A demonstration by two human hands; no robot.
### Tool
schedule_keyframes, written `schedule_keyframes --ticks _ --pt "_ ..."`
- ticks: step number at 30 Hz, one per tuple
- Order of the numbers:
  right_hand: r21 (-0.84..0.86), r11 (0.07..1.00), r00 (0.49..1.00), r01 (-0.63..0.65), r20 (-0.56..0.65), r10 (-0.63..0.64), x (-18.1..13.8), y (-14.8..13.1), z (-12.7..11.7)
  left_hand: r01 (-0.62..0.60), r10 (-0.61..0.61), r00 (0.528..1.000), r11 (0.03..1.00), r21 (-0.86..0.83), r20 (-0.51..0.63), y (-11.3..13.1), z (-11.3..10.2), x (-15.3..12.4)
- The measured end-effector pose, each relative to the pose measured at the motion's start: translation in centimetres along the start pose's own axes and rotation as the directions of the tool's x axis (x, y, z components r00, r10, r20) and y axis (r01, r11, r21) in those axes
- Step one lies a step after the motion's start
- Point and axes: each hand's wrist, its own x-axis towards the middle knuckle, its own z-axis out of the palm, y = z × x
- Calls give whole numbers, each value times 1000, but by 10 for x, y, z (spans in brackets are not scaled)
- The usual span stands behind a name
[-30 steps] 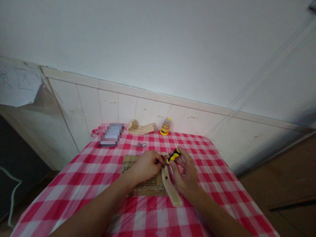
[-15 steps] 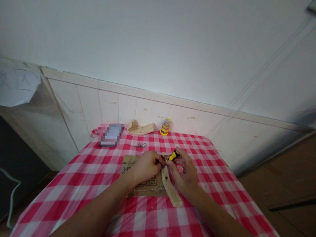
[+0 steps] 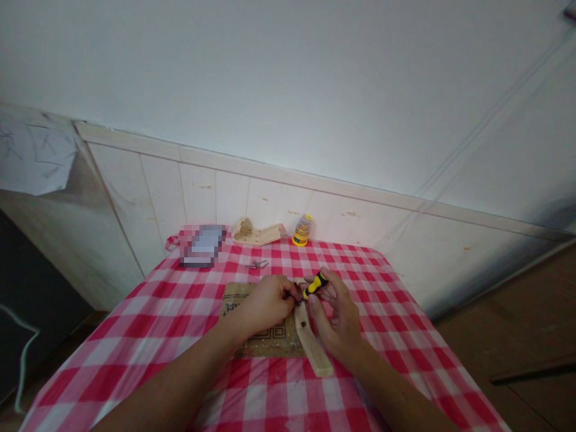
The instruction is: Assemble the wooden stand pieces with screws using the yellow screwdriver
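A pale wooden slat [image 3: 312, 348] lies on a brown printed mat [image 3: 264, 337] on the red-and-white checked table [image 3: 144, 312]. My right hand [image 3: 337, 318] is closed round a yellow-and-black screwdriver [image 3: 315, 284], whose tip points down and left at the slat's far end. My left hand [image 3: 267, 303] pinches something small and dark at that same spot; I cannot make out what it is. A dark hole shows in the slat below the hands.
Several loose screws [image 3: 256, 264] lie behind the mat. At the table's far edge stand a curved wooden piece [image 3: 256, 232], a yellow-capped bit holder [image 3: 301, 230] and a blurred box [image 3: 201, 245]. White panelling rises behind; wooden floor lies to the right.
The screwdriver handle has shifted slightly in my right fingers, a little lower and leftward. My left hand and the slat have stayed put.
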Motion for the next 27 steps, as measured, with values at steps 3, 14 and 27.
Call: schedule_keyframes --ticks 3,14,27 --pt "5 1000 1000 -14 -23 14 1 0 1 14 -14 1000 1000 3 -6 1 0 0" --pt "-58 998 998 -17 -69 13 2 3 3 6 -6 1000 1000 2 -6 -3 2 2" --pt "-54 998 995 -30 -94 25 -2 9 4 27 -26 1000 1000 -17 6 1 1 1"
